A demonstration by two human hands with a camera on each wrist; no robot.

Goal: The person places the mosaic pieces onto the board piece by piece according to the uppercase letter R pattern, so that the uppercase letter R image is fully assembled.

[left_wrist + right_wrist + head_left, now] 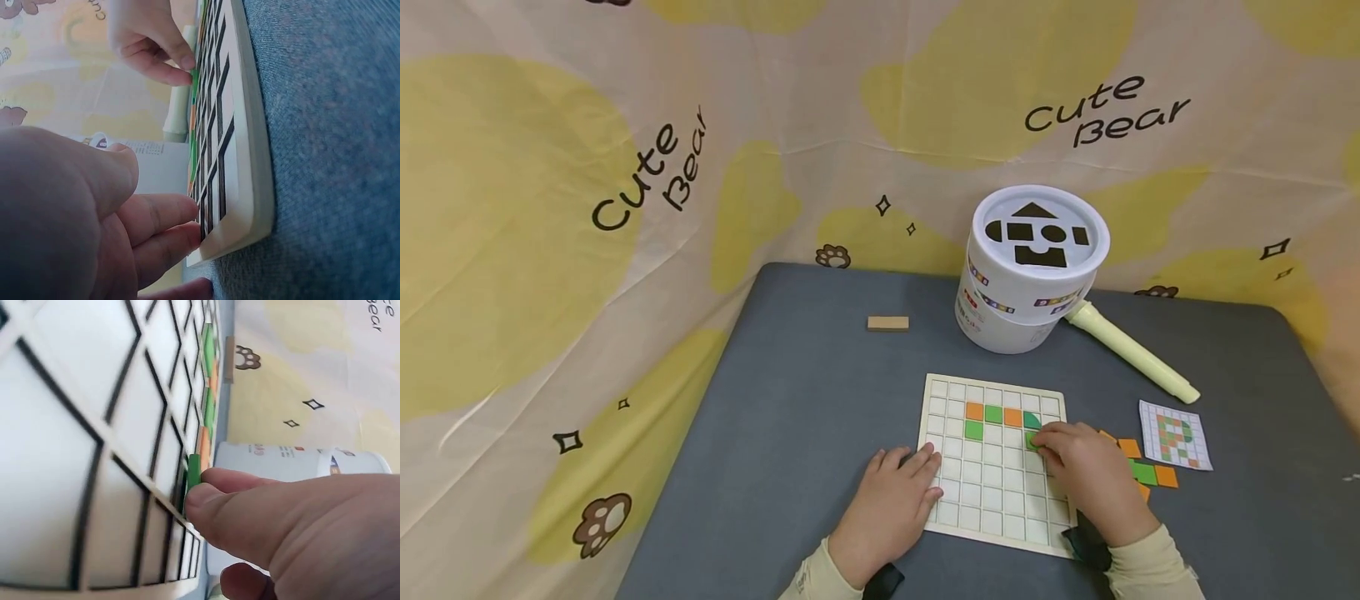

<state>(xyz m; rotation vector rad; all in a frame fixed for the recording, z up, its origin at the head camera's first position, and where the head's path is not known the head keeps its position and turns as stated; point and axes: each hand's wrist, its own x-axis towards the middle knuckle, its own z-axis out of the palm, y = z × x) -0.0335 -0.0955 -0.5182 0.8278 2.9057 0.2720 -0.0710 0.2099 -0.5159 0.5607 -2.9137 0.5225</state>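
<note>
A white grid board (992,500) lies on the table, with a row of orange and green square tiles (993,414) and a dark green rounded tile (1032,420) in its upper cells. Between thumb and finger my right hand (1093,475) pinches a green tile (194,470), tilted over a cell just below the rounded tile. My left hand (891,500) rests with fingers spread on the board's left edge, its fingertips touching the frame; the left wrist view shows nothing in its grasp.
Loose orange and green tiles (1144,472) lie right of the board, partly hidden by my right hand. Beside them is a pattern card (1176,435). Behind stand a white bucket (1011,321) with a shape-hole lid, a pale yellow stick (1138,354) and a small wooden block (888,323).
</note>
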